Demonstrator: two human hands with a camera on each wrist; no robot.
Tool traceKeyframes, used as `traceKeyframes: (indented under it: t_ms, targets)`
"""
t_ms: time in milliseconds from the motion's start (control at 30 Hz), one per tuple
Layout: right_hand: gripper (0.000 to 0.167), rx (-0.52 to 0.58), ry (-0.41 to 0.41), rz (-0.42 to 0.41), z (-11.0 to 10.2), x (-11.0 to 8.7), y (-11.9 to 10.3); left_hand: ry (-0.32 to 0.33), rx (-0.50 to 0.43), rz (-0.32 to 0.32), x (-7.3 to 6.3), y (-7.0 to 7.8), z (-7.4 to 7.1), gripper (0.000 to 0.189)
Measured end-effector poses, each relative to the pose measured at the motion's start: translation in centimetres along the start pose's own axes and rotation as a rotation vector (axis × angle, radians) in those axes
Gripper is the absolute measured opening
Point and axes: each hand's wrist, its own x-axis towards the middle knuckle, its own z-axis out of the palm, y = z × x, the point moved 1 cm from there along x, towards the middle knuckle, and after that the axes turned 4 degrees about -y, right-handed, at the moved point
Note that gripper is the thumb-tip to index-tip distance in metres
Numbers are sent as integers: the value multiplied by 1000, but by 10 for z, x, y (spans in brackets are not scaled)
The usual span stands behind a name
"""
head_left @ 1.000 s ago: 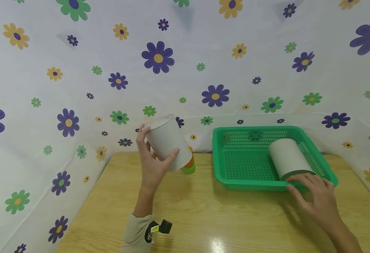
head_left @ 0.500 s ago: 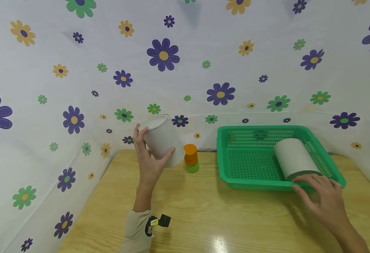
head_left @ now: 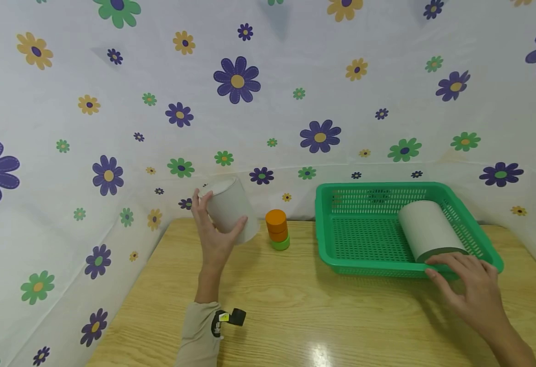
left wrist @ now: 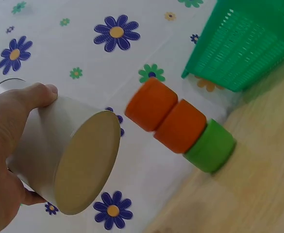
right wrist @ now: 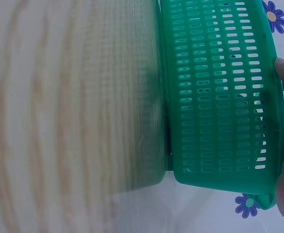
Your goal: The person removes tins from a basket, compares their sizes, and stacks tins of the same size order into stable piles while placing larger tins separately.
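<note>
In the head view my left hand [head_left: 216, 239] grips a white canister [head_left: 232, 211] between thumb and fingers. The canister is tilted in the air over the back left of the table, and the left wrist view shows its flat beige end [left wrist: 88, 165]. Just right of it stands a small stack of two orange round pieces [head_left: 276, 225] on a green one [head_left: 280, 242]. At the right, my right hand [head_left: 472, 290] pinches the front rim of a green plastic basket [head_left: 378, 267], thumb outside. A second white canister [head_left: 428, 229] lies on its side in the basket.
The wooden table [head_left: 268, 316] stretches in front of the basket and stack. A white cloth [head_left: 268, 117] with printed flowers hangs behind and along the sides. A black camera [head_left: 236, 317] is strapped to the left wrist.
My left hand has carried the white canister left, away from the stack, which it partly hid before. My right hand keeps its place on the basket rim. The head view has shifted slightly.
</note>
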Motion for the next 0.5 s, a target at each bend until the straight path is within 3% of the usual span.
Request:
traceKeyframes:
  t_ms: [200, 500]
  targets:
    - [23, 1, -4, 4, 0, 0, 0, -5, 62, -27, -8, -23, 6, 95]
    - [25, -3, -5, 6, 1, 0, 1, -22, 73, -83, -19, -48, 14, 94]
